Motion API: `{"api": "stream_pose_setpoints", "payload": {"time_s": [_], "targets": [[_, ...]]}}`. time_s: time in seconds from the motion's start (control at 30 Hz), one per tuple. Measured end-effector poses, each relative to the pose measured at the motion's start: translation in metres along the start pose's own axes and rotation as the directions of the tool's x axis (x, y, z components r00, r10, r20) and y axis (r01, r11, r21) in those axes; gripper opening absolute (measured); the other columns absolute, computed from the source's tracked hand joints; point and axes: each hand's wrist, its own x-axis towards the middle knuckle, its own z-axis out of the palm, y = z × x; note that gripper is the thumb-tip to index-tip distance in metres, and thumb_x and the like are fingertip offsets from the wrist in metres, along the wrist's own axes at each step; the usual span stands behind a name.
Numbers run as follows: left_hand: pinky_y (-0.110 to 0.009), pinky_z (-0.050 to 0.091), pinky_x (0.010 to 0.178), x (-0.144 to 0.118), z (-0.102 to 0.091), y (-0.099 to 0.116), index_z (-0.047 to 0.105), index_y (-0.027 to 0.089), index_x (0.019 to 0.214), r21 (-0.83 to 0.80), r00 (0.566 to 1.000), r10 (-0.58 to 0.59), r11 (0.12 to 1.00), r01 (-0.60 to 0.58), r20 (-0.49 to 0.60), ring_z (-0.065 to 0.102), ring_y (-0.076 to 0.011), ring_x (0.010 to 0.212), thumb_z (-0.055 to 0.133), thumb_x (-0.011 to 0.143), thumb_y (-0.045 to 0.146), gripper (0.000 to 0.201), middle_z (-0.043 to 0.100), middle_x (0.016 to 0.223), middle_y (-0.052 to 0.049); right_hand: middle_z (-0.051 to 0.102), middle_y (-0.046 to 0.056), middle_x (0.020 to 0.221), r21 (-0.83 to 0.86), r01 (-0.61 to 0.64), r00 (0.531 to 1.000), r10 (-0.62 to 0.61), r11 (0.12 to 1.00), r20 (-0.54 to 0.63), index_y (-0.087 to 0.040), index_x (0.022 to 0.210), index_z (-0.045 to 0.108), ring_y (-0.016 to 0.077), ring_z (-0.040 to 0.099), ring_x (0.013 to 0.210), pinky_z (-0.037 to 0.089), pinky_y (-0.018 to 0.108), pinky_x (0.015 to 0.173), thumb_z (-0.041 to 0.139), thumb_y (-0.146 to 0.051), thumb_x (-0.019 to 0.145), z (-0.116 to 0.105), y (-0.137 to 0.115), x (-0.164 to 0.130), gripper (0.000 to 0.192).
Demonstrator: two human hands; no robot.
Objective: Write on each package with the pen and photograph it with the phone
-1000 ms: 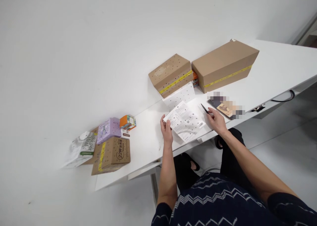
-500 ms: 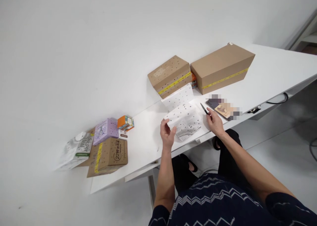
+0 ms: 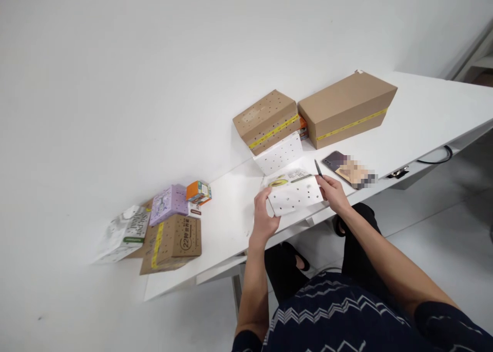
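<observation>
A white box with dark dots and an avocado picture point(image 3: 296, 197) is held over the table's front edge, its dotted side facing me. My left hand point(image 3: 265, 221) grips its left end, thumb below and fingers at the upper corner. My right hand point(image 3: 334, 192) is closed round a dark pen point(image 3: 318, 168) that points up and away from me. Its fingertips also touch the box's right end. Just beyond that hand lies a dark phone point(image 3: 334, 160), partly blurred out.
Behind stand a dotted brown carton point(image 3: 265, 121) above another white dotted box point(image 3: 280, 154), and a long brown carton point(image 3: 346, 105). At left are a brown carton point(image 3: 181, 241), a purple box point(image 3: 167, 205), an orange box point(image 3: 198, 191) and a white box point(image 3: 125, 234) on the table point(image 3: 227, 223).
The white box has been turned, so its avocado picture now shows on top. My right hand, still with the pen, has come left against the box.
</observation>
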Motion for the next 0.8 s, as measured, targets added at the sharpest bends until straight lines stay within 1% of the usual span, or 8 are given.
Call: {"api": "stream_pose_setpoints", "payload": {"time_s": [0.07,0.13,0.23,0.33,0.5,0.63,0.7,0.8], "targets": [[-0.049,0.042,0.104,-0.015,0.015,-0.007,0.031,0.025,0.137,0.110,0.984,0.172,0.980,-0.165,-0.051,0.042,-0.0261,0.129,0.056,0.079,0.010,0.065,0.046,0.134,-0.013,0.054,-0.002,0.062,0.052,-0.013,1.000,0.014,0.999,-0.018,-0.016,0.093,0.067,0.0041,0.026,0.039,0.017,0.023,0.037,0.066,-0.055,0.071,-0.002,0.001,-0.001,0.044],[-0.051,0.044,0.102,-0.034,0.031,-0.014,0.030,0.024,0.135,0.170,0.970,0.238,0.959,-0.226,-0.053,0.040,-0.0259,0.131,0.049,0.078,0.003,0.064,0.042,0.136,-0.015,0.061,0.001,0.074,0.039,-0.038,0.999,0.039,0.998,-0.018,-0.016,0.093,0.067,0.0031,0.028,0.040,0.018,0.023,0.037,0.067,-0.055,0.070,-0.005,0.003,-0.003,0.045],[-0.048,0.046,0.102,-0.063,0.049,-0.017,0.034,0.020,0.133,0.167,0.984,0.179,0.971,-0.174,-0.015,0.036,-0.0270,0.136,0.043,0.076,-0.001,0.062,0.036,0.141,-0.018,0.055,-0.001,0.064,-0.074,-0.063,0.998,0.063,0.995,0.000,-0.015,0.091,0.069,0.0048,0.031,0.042,0.021,0.022,0.039,0.064,-0.056,0.073,-0.010,0.008,-0.009,0.046],[-0.050,0.043,0.104,-0.078,0.054,-0.010,0.040,0.016,0.132,0.114,0.995,0.099,0.988,-0.100,0.013,0.034,-0.0297,0.138,0.043,0.075,0.002,0.059,0.033,0.144,-0.020,0.052,-0.002,0.060,-0.167,-0.057,0.998,0.060,0.984,0.015,-0.015,0.092,0.070,0.0068,0.035,0.046,0.025,0.022,0.040,0.061,-0.057,0.075,-0.012,0.010,-0.015,0.046],[-0.050,0.044,0.102,-0.072,0.046,0.005,0.051,0.018,0.123,0.016,1.000,0.010,1.000,-0.009,-0.028,0.044,-0.0285,0.130,0.046,0.083,0.016,0.040,0.042,0.139,-0.017,0.064,0.004,0.086,-0.134,-0.012,1.000,0.009,0.991,-0.029,-0.015,0.104,0.065,0.0052,0.034,0.044,0.028,0.024,0.040,0.054,-0.050,0.081,-0.017,0.005,-0.016,0.043],[-0.045,0.047,0.098,-0.057,0.043,0.015,0.062,0.018,0.105,0.076,0.993,-0.041,0.996,0.050,-0.115,0.051,-0.0244,0.119,0.050,0.089,0.020,0.020,0.053,0.125,-0.014,0.064,0.000,0.087,-0.097,0.087,0.994,-0.093,0.991,-0.050,-0.024,0.125,0.054,0.0060,0.039,0.044,0.033,0.024,0.041,0.056,-0.037,0.080,-0.023,-0.011,-0.013,0.047],[-0.045,0.047,0.096,-0.048,0.044,0.020,0.064,0.018,0.092,0.161,0.982,-0.009,0.986,0.040,-0.190,0.055,-0.0228,0.111,0.052,0.088,0.018,0.012,0.059,0.111,-0.012,0.063,-0.001,0.086,-0.029,0.114,0.993,-0.115,0.993,-0.017,-0.025,0.120,0.056,0.0061,0.042,0.044,0.036,0.024,0.044,0.059,-0.035,0.077,-0.023,-0.025,-0.012,0.044],[-0.045,0.047,0.095,-0.032,0.047,0.026,0.063,0.019,0.080,0.257,0.966,0.083,0.966,-0.018,-0.245,0.057,-0.0222,0.103,0.057,0.085,0.016,0.008,0.063,0.097,-0.009,0.065,0.001,0.090,0.153,0.075,0.989,-0.093,0.985,0.115,-0.025,0.107,0.061,0.0074,0.049,0.048,0.043,0.027,0.050,0.064,-0.041,0.076,-0.018,-0.051,-0.013,0.035]]}}
